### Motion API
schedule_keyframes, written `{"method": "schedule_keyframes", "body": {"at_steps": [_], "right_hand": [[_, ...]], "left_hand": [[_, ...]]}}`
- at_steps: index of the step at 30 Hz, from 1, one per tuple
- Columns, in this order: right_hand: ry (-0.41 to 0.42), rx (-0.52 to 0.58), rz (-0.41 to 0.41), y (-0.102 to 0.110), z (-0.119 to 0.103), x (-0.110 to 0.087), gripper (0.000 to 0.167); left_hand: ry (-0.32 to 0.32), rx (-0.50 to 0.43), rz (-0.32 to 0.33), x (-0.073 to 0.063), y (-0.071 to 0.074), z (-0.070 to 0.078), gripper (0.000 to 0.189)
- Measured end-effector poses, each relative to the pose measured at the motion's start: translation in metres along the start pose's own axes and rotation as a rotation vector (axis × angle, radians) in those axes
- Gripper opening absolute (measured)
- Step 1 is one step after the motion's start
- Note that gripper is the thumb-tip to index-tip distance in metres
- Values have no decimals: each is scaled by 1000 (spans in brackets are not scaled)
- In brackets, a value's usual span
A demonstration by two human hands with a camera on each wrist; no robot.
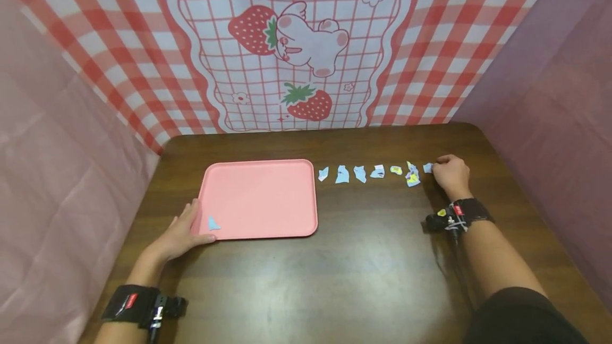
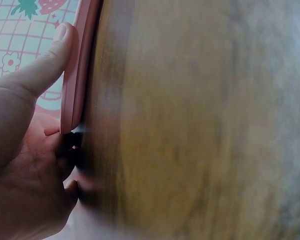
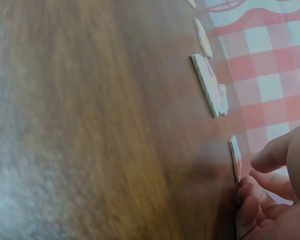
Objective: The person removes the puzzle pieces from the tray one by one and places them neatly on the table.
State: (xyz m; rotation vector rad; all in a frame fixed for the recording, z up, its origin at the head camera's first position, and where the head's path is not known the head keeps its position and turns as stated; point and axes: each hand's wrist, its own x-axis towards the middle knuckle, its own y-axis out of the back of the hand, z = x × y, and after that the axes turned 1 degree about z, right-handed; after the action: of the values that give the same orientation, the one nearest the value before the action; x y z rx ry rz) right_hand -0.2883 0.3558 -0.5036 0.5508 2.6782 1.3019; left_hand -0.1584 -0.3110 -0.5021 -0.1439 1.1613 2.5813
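Observation:
A pink tray (image 1: 258, 200) lies on the table, and a small light-blue piece (image 1: 213, 223) rests inside its near left corner. My left hand (image 1: 179, 233) spans that corner, the thumb (image 2: 55, 57) straight along the front rim and the fingers by the left side. To the right of the tray runs a row of flat, irregular pieces, light blue with some yellow (image 1: 396, 170). At its right end my right hand (image 1: 451, 174), fingers bent, pinches the edge of a light-blue piece (image 3: 235, 155). The hand partly hides that piece.
Near the right hand, a wider blue-and-yellow piece (image 1: 413, 175) has ragged edges. The brown table (image 1: 296, 280) meets a strawberry-print cloth (image 1: 306, 41) at the back. Pink cloth (image 1: 57, 174) hangs at both sides. A cable (image 1: 461, 269) trails from the right wrist camera.

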Motion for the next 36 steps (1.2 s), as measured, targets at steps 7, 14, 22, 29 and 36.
{"method": "schedule_keyframes", "body": {"at_steps": [7,14,22,29,36], "right_hand": [[-25,24,-33,-2,3,2,39],[-89,94,-13,-2,2,-1,42],[-92,133,31,-8,-7,-9,40],[-61,144,116,-14,-25,-20,35],[-77,170,52,-23,-52,-36,37]], "left_hand": [[12,3,3,1,1,-1,117],[13,-2,3,1,0,-1,117],[10,3,6,-2,0,-1,117],[-14,-4,18,1,4,0,116],[-16,-11,18,1,3,0,116]]}}
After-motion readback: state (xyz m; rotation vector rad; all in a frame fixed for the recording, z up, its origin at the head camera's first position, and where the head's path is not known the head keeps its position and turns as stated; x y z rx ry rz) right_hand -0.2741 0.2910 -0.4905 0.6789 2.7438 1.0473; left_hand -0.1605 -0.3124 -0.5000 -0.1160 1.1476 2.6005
